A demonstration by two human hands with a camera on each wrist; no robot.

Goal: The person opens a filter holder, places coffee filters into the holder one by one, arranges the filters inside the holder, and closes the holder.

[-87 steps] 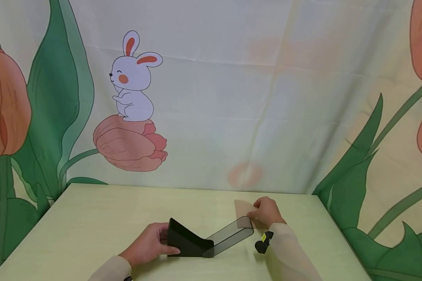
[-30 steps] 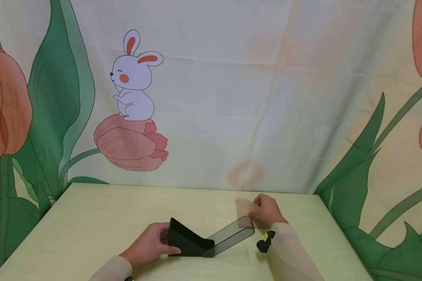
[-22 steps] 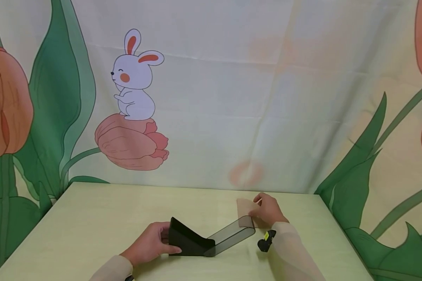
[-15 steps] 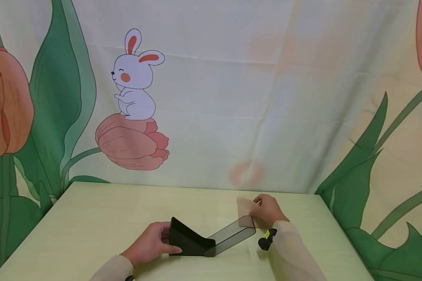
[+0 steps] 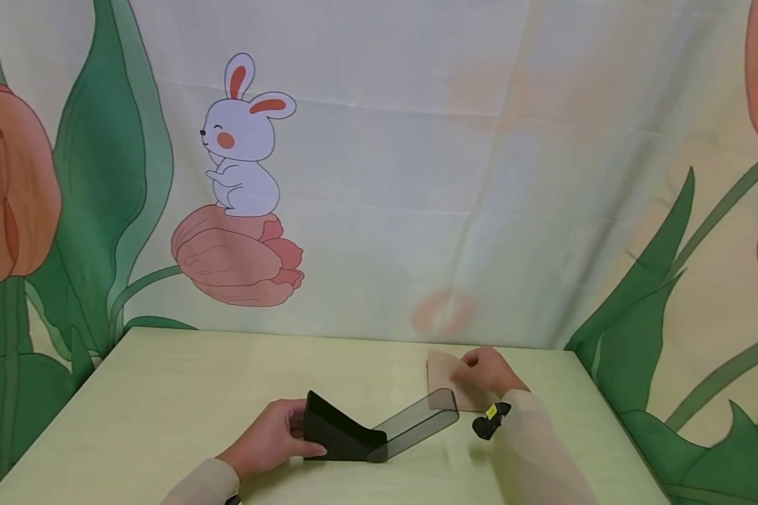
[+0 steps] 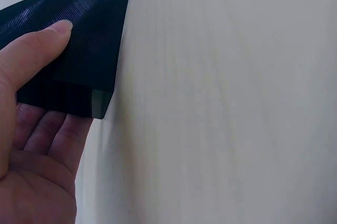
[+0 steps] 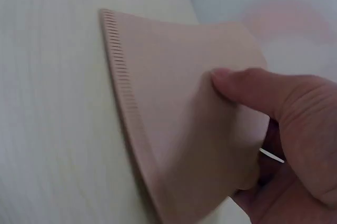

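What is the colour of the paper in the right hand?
The paper is light brown; the right wrist view shows it best.

A black, wedge-shaped holder (image 5: 336, 436) — smoky see-through lid (image 5: 417, 421) open — is gripped by the left hand (image 5: 268, 436); the right hand (image 5: 489, 372) pinches tan, crimp-edged paper (image 7: 158, 76), partly behind the lid.

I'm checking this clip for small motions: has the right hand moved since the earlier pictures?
Yes, slightly: in the head view, the right hand has shifted right, nearer the far right corner of the table.
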